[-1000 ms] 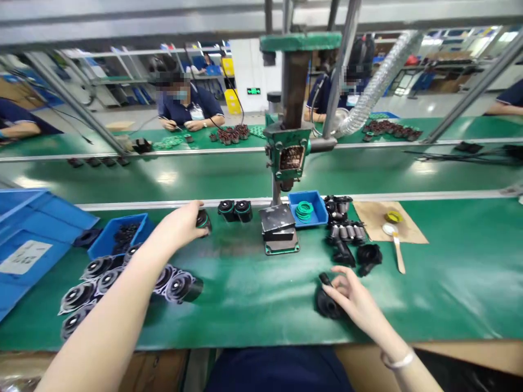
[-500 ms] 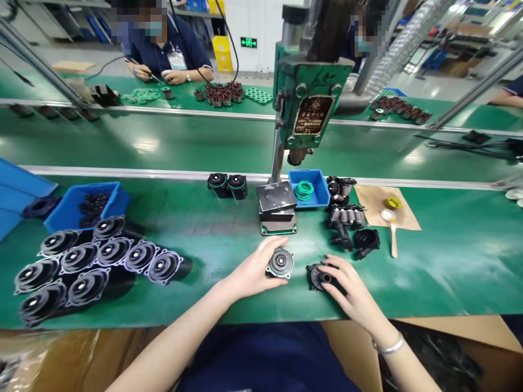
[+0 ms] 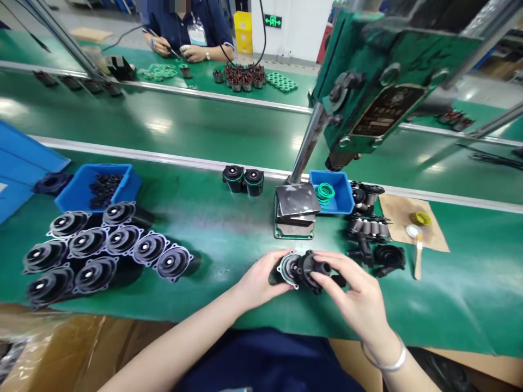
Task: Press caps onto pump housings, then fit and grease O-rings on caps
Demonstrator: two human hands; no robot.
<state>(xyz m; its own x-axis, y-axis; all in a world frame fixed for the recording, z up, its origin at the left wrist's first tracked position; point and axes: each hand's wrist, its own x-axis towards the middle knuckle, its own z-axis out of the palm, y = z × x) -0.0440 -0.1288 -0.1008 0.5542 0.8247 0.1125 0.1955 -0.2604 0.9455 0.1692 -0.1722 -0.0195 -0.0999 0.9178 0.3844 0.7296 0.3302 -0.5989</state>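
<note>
My left hand (image 3: 265, 277) is wrapped round a motor housing (image 3: 289, 270), a dark cylinder with a silvery flanged rim and a green ring inside it. Its open face is tilted toward the right. In my right hand (image 3: 351, 288) is a black pump cover (image 3: 309, 271) with a short pipe stub, gripped by fingers and thumb. The cover is right beside the housing's face and overlaps its right side; whether they touch I cannot tell. Behind my hands stands a metal block (image 3: 297, 200) on the press base.
A green press (image 3: 379, 98) overhangs the bench. Flanged motor housings (image 3: 122, 239) and a blue bin (image 3: 133, 188) lie left. A second blue bin (image 3: 347, 204) holds green rings. Black covers (image 3: 390, 256) and a brush (image 3: 418, 258) are right. A co-worker (image 3: 190, 32) sits opposite.
My right hand has brought the pump cover left, up to the housing. The housing has tipped toward the cover. The whole view has shifted and tilted.
</note>
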